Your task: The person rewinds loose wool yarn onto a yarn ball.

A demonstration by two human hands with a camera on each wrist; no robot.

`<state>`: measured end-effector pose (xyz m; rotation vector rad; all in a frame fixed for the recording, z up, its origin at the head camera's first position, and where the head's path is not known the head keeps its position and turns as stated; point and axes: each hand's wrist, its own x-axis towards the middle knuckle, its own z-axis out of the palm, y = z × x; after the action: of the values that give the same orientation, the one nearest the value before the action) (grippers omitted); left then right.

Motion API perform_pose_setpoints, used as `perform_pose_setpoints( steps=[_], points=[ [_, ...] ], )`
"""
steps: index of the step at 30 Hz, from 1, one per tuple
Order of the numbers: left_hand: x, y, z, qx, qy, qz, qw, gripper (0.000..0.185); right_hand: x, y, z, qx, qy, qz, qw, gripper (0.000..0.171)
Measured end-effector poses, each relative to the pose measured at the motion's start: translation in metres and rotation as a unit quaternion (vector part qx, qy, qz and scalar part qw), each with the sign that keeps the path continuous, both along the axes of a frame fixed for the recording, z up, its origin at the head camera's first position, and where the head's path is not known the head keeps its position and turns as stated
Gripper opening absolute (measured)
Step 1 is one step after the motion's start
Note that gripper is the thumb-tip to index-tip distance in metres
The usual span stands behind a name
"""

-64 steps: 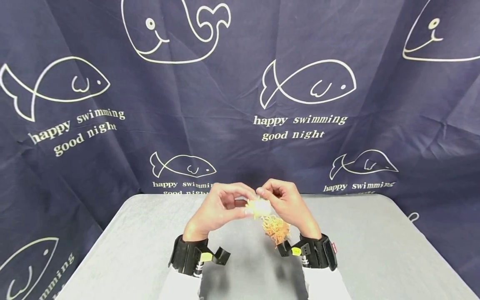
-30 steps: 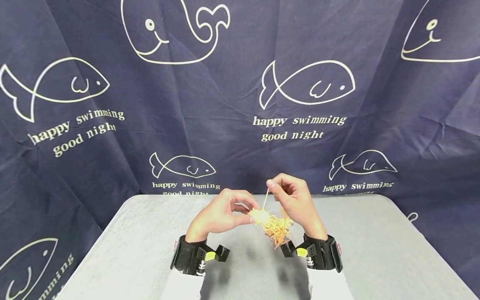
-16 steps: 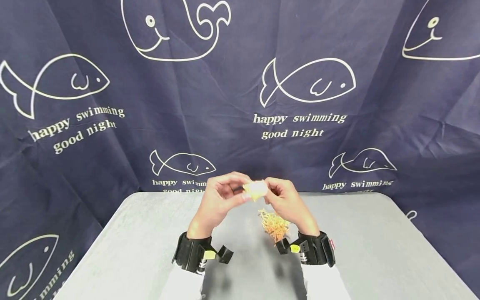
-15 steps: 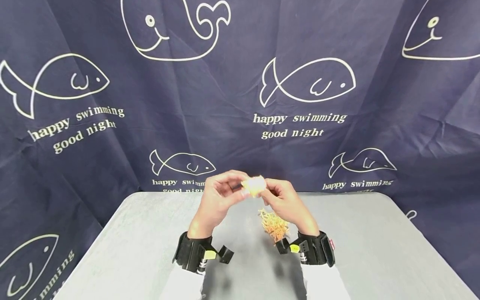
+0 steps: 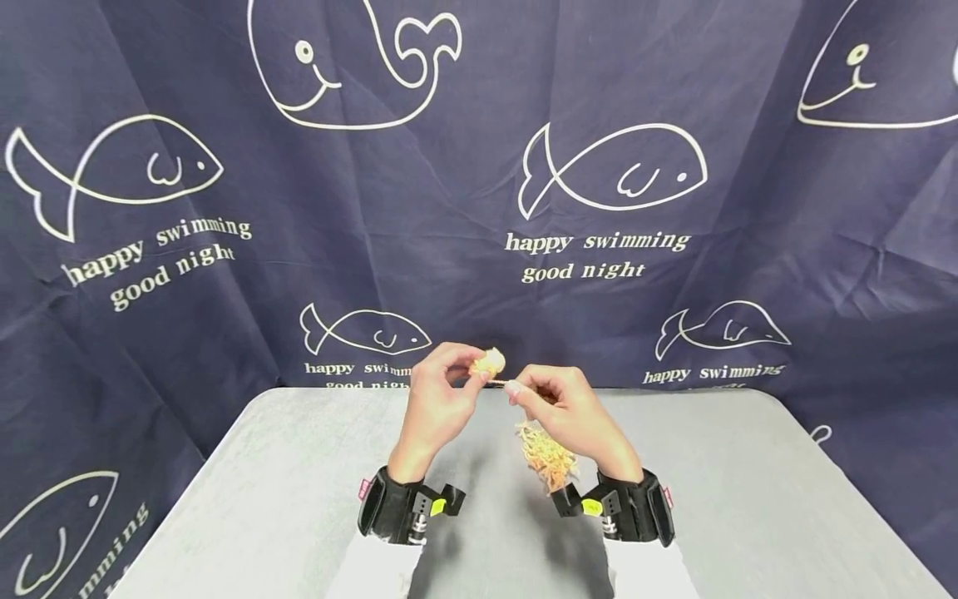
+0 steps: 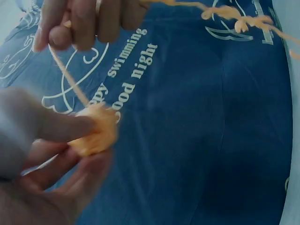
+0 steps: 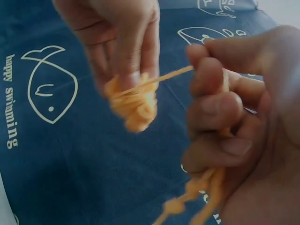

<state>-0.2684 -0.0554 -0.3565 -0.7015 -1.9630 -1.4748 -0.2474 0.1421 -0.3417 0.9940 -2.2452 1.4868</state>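
Note:
My left hand (image 5: pixel 437 398) pinches a small wound ball of pale orange yarn (image 5: pixel 488 363) between thumb and fingertips, raised above the grey table (image 5: pixel 299 491). The ball (image 6: pixel 96 131) also shows in the left wrist view and the ball (image 7: pixel 133 103) in the right wrist view. A taut strand (image 7: pixel 164 77) runs from it to my right hand (image 5: pixel 565 408), which grips the yarn in curled fingers just to the right. A loose tangle of the same yarn (image 5: pixel 548 457) hangs below my right hand, down to the table.
A dark blue curtain (image 5: pixel 614 249) printed with white fish, whales and words hangs behind the table. Black wrist mounts (image 5: pixel 407 509) sit on both forearms. The grey tabletop stretches to both sides of the hands.
The ball has moved up and left with my left hand. My right hand has drawn away to the right, pulling a short strand taut between them.

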Motion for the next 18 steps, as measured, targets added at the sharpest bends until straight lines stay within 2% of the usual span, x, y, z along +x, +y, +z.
perform_pose_setpoints(
  steps=[2, 4, 7, 9, 12, 15, 17, 18],
  points=[
    [0.001, -0.003, 0.000, -0.046, -0.028, -0.031, 0.9981, 0.021, -0.001, 0.003, 0.000, -0.030, 0.005, -0.006, 1.000, 0.021],
    [0.002, -0.006, 0.000, -0.089, -0.061, -0.081, 0.9908, 0.022, -0.002, 0.005, -0.001, -0.052, 0.009, -0.018, 0.998, 0.019],
    [0.005, -0.010, 0.000, -0.131, -0.104, -0.168, 0.9716, 0.023, -0.002, 0.009, -0.003, -0.079, 0.013, -0.042, 0.996, 0.017],
    [0.007, -0.012, 0.001, -0.134, -0.115, -0.225, 0.9582, 0.023, -0.003, 0.011, -0.004, -0.096, 0.013, -0.059, 0.994, 0.016],
    [0.009, -0.015, 0.003, -0.094, -0.110, -0.307, 0.9408, 0.023, -0.006, 0.012, -0.007, -0.113, 0.006, -0.079, 0.991, 0.016],
    [0.010, -0.017, 0.006, -0.025, -0.099, -0.380, 0.9195, 0.024, -0.009, 0.011, -0.009, -0.109, -0.002, -0.079, 0.991, 0.015],
    [0.011, -0.017, 0.008, 0.030, -0.092, -0.411, 0.9063, 0.025, -0.011, 0.009, -0.010, -0.096, -0.003, -0.064, 0.993, 0.015],
    [0.011, -0.017, 0.009, 0.054, -0.087, -0.417, 0.9032, 0.025, -0.012, 0.008, -0.011, -0.086, -0.001, -0.054, 0.995, 0.015]
  ],
)
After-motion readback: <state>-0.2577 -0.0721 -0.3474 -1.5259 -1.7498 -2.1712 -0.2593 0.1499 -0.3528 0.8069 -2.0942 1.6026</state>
